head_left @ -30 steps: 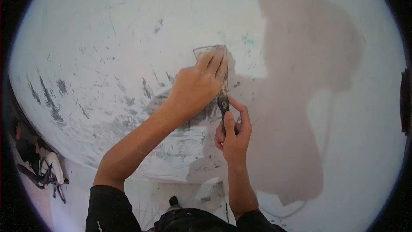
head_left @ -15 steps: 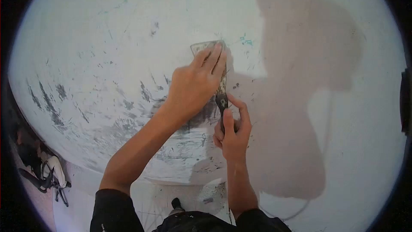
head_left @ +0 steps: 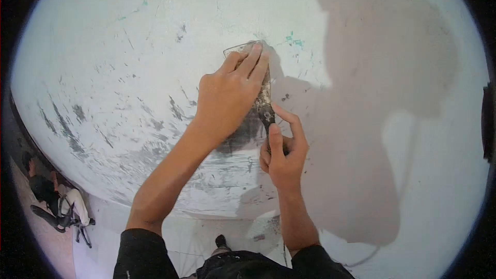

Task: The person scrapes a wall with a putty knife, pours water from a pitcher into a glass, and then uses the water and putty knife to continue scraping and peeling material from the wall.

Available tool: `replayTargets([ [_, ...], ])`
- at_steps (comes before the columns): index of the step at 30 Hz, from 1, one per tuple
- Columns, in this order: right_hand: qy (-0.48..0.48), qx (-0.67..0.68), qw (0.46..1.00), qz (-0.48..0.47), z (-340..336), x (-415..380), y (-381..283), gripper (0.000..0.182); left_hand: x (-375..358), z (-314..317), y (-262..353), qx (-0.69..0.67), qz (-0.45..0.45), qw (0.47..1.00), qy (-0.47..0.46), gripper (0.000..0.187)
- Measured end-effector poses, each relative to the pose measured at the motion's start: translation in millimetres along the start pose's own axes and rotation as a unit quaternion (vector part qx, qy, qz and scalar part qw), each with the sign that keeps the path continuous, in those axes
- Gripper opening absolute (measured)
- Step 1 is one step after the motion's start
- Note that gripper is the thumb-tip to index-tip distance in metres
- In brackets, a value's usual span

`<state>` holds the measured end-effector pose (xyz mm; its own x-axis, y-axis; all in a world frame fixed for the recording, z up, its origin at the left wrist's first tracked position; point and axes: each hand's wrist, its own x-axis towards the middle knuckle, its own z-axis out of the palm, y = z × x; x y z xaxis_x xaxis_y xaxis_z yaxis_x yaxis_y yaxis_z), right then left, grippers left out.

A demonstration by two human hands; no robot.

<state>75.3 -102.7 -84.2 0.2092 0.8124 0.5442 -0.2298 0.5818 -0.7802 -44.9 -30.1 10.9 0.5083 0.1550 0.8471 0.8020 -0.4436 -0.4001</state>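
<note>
A scraper with a wide metal blade (head_left: 265, 90) and a dark handle lies against a whitish wall (head_left: 170, 67) with grey smears and small green marks. My right hand (head_left: 285, 155) is wrapped round the handle, its index finger stretched up along the side. My left hand (head_left: 232, 90) presses on the blade from above, fingers together near its top edge, hiding much of the metal. Below the left hand is a dark grey patch (head_left: 240, 137).
A large shadow (head_left: 382, 62) falls on the wall at the right. At the lower left a person (head_left: 49, 188) sits beyond the wall's edge. A pale floor (head_left: 191, 237) and a dark shoe (head_left: 221, 241) show at the bottom.
The scraper and my left hand have shifted slightly up and left in view. The shadow has moved right, and more of the seated person shows at the lower left.
</note>
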Motion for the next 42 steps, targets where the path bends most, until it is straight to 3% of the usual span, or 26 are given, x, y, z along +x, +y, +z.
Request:
replayTargets([
  [4, 0.009, 0.016, 0.999, 0.047, -6, -12, -6, 0.036, -10, -1, 12, 0.017, 0.007, 0.999, -0.047, 0.048],
  [9, 0.018, -0.014, 1.0, -0.006, -6, -6, 8, 0.036, 0, 4, 13, -0.003, -0.007, 1.0, -0.028, 0.049],
  [12, 0.007, 0.018, 0.998, 0.052, -7, -18, 3, 0.036, -11, 3, 12, 0.017, 0.01, 0.999, -0.048, 0.05],
  [18, 0.023, -0.001, 0.999, 0.048, -8, -11, 6, 0.035, -7, 5, 13, 0.008, 0.008, 0.999, -0.034, 0.052],
  [22, 0.026, -0.015, 1.0, -0.006, -9, -4, 17, 0.034, -7, 9, 12, 0.006, 0.019, 1.0, -0.022, 0.054],
  [26, 0.042, 0.02, 0.998, 0.029, 1, -17, 9, 0.035, -7, 7, 14, -0.009, 0.018, 0.999, -0.03, 0.054],
  [29, 0.047, -0.027, 0.998, -0.015, -5, -10, 13, 0.036, 1, 8, 16, -0.005, 0.03, 0.999, -0.03, 0.053],
  [33, 0.044, 0.011, 0.998, 0.037, -4, -21, 11, 0.037, -8, 10, 19, -0.014, 0.024, 0.999, -0.032, 0.052],
  [35, 0.036, -0.01, 0.999, 0.0, -4, -11, 12, 0.037, 0, 16, 17, 0.004, 0.032, 0.999, -0.018, 0.053],
  [38, 0.052, 0.009, 0.998, 0.016, 2, -11, 20, 0.036, -2, 17, 16, 0.059, 0.052, 0.997, -0.026, 0.054],
  [42, 0.046, -0.03, 0.998, 0.025, -1, -13, 9, 0.037, -5, 13, 15, 0.008, 0.056, 0.998, -0.019, 0.055],
])
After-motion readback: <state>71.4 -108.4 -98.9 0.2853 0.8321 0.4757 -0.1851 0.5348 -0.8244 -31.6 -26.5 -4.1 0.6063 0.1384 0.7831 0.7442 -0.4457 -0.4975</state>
